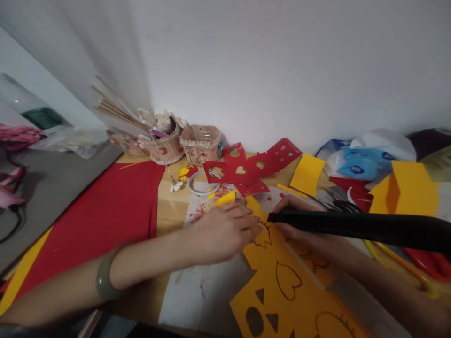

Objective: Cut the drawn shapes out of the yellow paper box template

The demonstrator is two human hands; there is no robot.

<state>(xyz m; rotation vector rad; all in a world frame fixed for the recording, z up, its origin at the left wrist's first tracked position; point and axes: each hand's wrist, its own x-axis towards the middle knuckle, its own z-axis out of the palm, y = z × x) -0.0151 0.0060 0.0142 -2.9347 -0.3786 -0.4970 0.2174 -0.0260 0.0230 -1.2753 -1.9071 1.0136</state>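
My left hand (225, 232) lies over the upper part of a yellow paper sheet (268, 263), its fingers bent and closed on the paper. Dark outlines, a heart among them, are drawn on the sheet, and its lower corner has cut-out holes. At the sheet's right edge my right hand (287, 204) is closed, thumb and fingers near the paper. A long black bar (352, 227) crosses in front of the right hand and hides what is between its fingers. I cannot tell what the bar is. White paper (190, 295) lies beneath.
Red sheets (105, 202) lie left. Behind the hands are cut red paper (253, 166), a white tape ring (204, 183) and a small wooden basket (200, 143). Right of them are a yellow piece (307, 174), folded yellow paper (405, 192) and a blue tissue pack (364, 163).
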